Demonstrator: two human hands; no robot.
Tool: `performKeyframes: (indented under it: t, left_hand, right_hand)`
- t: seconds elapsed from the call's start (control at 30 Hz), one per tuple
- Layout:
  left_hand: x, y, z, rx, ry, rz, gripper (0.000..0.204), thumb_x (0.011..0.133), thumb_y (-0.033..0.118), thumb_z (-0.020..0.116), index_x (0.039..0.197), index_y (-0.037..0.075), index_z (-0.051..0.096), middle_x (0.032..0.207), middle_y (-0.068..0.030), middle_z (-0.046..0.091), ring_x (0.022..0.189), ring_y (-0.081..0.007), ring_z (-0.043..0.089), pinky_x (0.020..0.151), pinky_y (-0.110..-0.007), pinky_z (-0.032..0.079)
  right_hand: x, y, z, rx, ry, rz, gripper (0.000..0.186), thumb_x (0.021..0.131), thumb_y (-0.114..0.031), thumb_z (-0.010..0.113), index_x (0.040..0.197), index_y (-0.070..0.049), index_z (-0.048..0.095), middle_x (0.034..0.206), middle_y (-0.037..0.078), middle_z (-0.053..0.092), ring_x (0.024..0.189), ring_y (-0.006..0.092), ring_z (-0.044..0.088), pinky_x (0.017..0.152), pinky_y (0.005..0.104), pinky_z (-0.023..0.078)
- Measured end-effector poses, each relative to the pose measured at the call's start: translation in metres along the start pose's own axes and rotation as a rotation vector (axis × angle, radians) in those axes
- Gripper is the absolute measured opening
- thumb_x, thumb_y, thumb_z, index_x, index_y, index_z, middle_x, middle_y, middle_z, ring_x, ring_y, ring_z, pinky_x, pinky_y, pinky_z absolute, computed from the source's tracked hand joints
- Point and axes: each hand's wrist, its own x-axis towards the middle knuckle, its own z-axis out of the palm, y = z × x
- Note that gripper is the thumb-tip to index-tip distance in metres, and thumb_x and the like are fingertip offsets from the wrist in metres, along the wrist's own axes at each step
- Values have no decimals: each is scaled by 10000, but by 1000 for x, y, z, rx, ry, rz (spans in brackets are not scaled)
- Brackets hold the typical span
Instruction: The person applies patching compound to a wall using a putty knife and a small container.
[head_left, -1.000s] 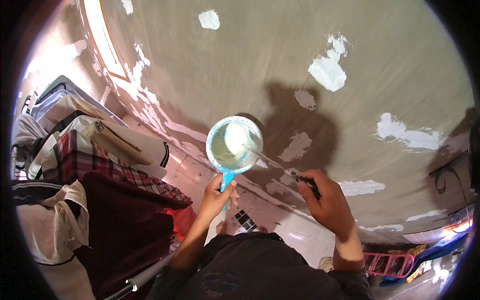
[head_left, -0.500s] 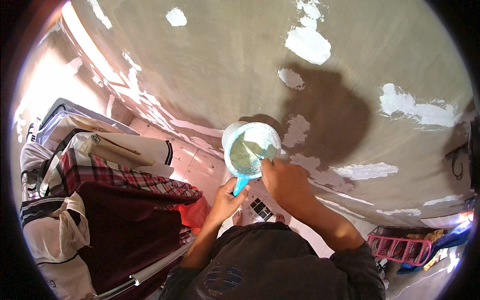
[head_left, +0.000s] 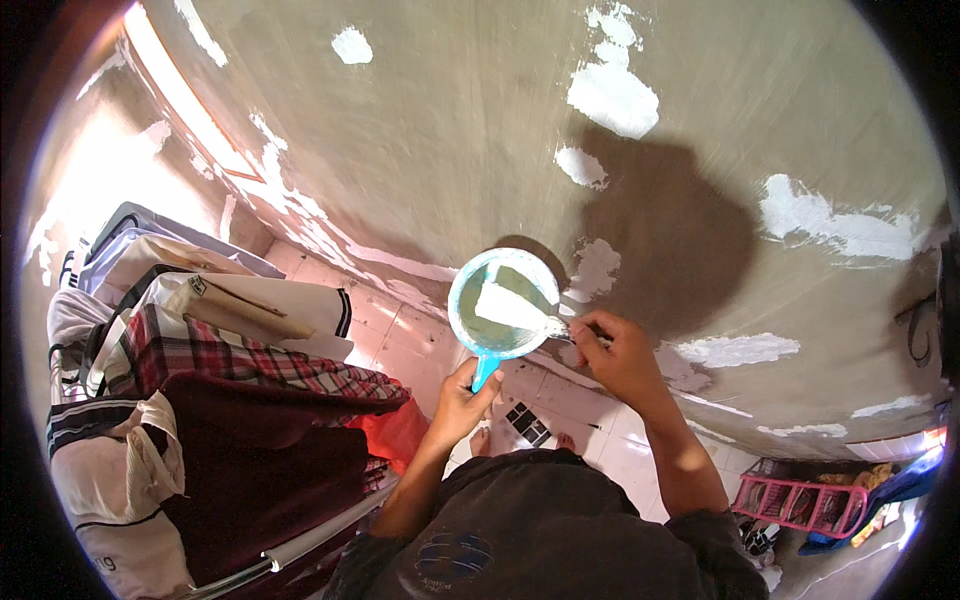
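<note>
My left hand (head_left: pixel 468 398) is closed round the blue handle of a round dipper (head_left: pixel 456 310), whose rim and inside are smeared with white paste. Over the dipper's mouth lies the broad blade of a putty knife (head_left: pixel 512 305), coated white. My right hand (head_left: pixel 610 350) grips the knife's handle just right of the dipper. Beyond both hands rises a grey plastered wall (head_left: pixel 450 130) with white filler patches (head_left: pixel 615 98) spread across it. A shadow falls on the wall beside the dipper.
Clothes, among them a dark red cloth (head_left: pixel 260 470) and a plaid one (head_left: pixel 235 350), hang on a rack at left. A red plastic bag (head_left: pixel 390 435) is beside them. Pink tiled floor (head_left: pixel 375 320) lies below, with a dark grate-like piece (head_left: pixel 527 424). A pink basket (head_left: pixel 800 500) stands at right.
My right hand has moved right, away from the dipper's rim. The putty knife's blade has come up from inside the dipper and now shows a white coat. My left hand keeps its hold.
</note>
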Motion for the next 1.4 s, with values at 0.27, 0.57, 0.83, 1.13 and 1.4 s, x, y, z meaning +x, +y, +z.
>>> performKeyframes:
  t: [0.27,0.57,0.83,1.13,1.4]
  left_hand:
    - [4,-1,3,-30,-11,-49,201,993,226,619,1051,34,608,679,-8,617,485,-57,530,457,-225,413]
    - [12,-13,4,-80,11,-63,237,980,286,640,1070,68,623,651,-4,565,459,-98,533,418,-250,440]
    - [11,-52,-4,-219,-20,-73,242,1016,231,564,1226,131,499,580,13,497,377,-63,413,320,-229,286]
    - [3,-70,-4,-198,-51,-86,315,1008,248,582,1281,134,475,553,25,463,382,-70,415,325,-236,301]
    - [-7,-77,-12,-270,-63,-79,252,1008,247,585,1223,144,502,585,23,482,380,-72,411,325,-230,303]
  right_hand:
    - [-21,31,-7,700,-36,447,231,992,-271,607,965,-51,671,698,12,612,510,64,457,443,225,321]
    - [-34,-9,-44,1083,28,148,289,996,-336,610,1136,-83,625,787,31,606,577,86,490,469,234,367]
    - [-18,-165,-136,687,572,-639,385,1047,-237,490,1374,-35,513,815,53,593,583,90,477,497,214,363]
    - [41,-273,-218,-664,1332,-1101,381,997,-155,545,1372,-91,565,926,94,539,676,194,539,616,323,472]
    - [65,-322,-239,-892,1479,-927,403,936,-113,574,1339,-125,592,955,135,523,752,307,623,637,414,512]
